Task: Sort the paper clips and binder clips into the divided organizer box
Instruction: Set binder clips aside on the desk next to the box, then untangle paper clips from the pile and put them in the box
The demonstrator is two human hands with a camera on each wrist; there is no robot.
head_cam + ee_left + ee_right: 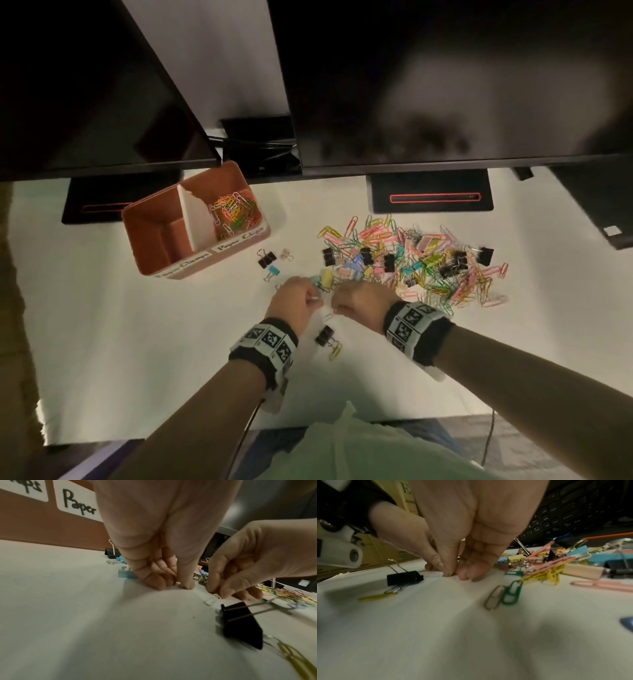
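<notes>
Nearest the person, a black binder clip (324,335) lies on the white table (137,342) with a yellow paper clip (335,350) touching it. Just beyond, the left hand (297,298) and right hand (359,298) are side by side, fingertips down on the table. The right hand pinches a small white paper clip (211,599); the left hand's curled fingers press on something too small to tell.

Such clips look light, thin and flat, so I'd guess they slip under a finger; lifting by an edge should work best. The binder clips are stiffer, easily taken by their wire handles.

Farther right lies the mixed pile (414,260). Farther left stands the organizer box (161,253), paper clips in its right compartment, the left one empty, with open table between.
</notes>
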